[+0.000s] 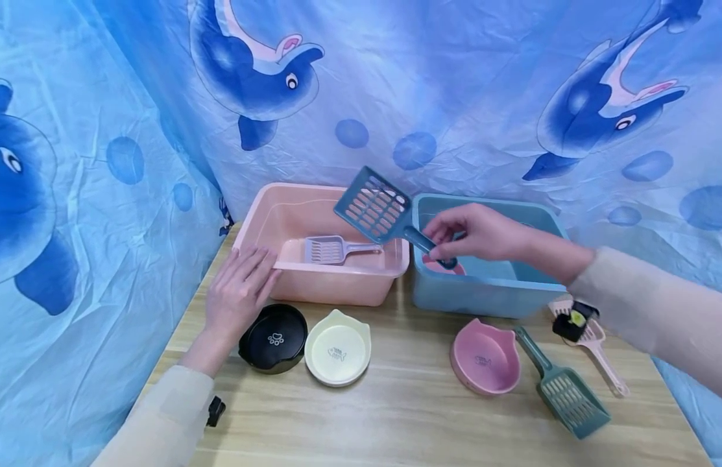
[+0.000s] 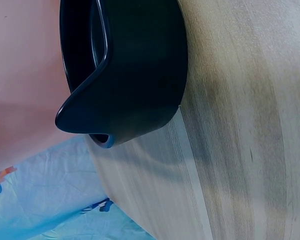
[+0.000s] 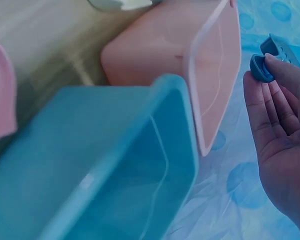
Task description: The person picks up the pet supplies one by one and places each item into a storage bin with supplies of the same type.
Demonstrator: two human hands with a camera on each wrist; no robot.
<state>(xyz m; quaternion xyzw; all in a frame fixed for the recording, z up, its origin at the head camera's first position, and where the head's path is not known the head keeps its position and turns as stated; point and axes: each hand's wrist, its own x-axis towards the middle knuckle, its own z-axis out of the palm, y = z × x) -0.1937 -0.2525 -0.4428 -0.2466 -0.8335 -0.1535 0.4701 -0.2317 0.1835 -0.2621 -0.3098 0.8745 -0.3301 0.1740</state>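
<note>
Pale sleeves (image 1: pixel 658 318) overhang wooden table (image 1: pixel 407 415) before dolphin sheeting (image 1: pixel 454 78); right fingers (image 1: pixel 445 220) pinch blue scoop (image 1: pixel 405 229), left fingers (image 1: pixel 251 264) outstretched.

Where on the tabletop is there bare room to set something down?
The widest bare tabletop lies between the cream bowl and pink bowl, in front of the peach bin and blue bin. It is crowded right, where the pink bowl, green scoop and pale pink scoop cluster, and left, around the black bowl.

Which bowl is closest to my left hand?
The black bowl marked with a paw print, right beside your left hand; the cream bowl and pink bowl sit farther away.
</note>
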